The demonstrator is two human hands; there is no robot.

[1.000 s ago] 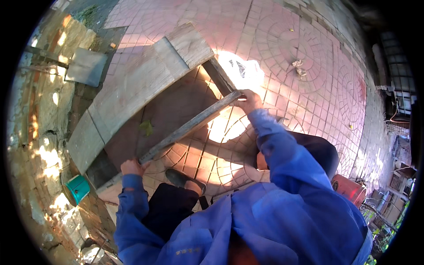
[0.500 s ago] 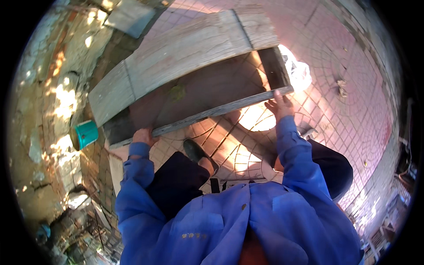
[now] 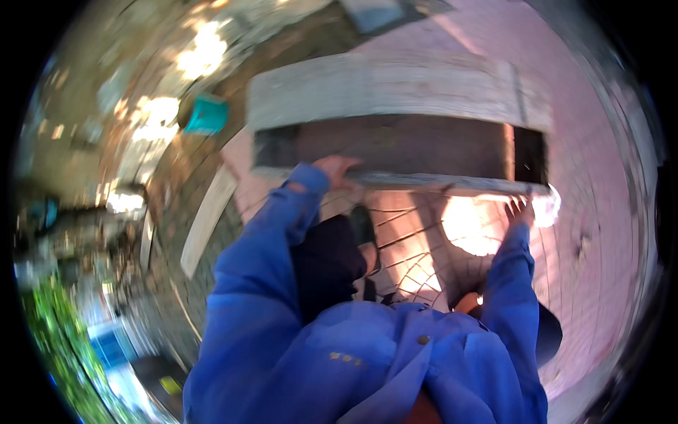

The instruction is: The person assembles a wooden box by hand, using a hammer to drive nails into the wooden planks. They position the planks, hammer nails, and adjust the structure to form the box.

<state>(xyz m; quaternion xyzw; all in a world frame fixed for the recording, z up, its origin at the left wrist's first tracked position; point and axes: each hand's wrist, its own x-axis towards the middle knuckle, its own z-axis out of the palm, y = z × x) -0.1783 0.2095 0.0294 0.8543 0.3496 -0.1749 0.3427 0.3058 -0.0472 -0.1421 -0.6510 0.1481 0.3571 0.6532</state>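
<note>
A long, weathered wooden box frame (image 3: 395,88) lies crosswise in front of me, its wide pale side board at the far side and its shadowed inside open toward me. My left hand (image 3: 337,172) is closed on the thin near edge board, left of its middle. At the right end of that same edge, my right hand (image 3: 520,210) has its fingers against the board, the thumb hard to make out in the blur. Both arms reach forward in blue sleeves. What the frame rests on, if anything, is hidden.
Reddish paving (image 3: 593,155) spreads to the right. On the left stand a teal bucket (image 3: 206,115) and a pale plank (image 3: 209,220) lying on dark ground. A white plastic bag (image 3: 546,205) shows by the frame's right end. My shoe (image 3: 362,225) is just below the frame.
The view has turned left, so the bucket and frame sit farther right in it. The frame now appears level rather than slanted. Both hands remain at its near edge.
</note>
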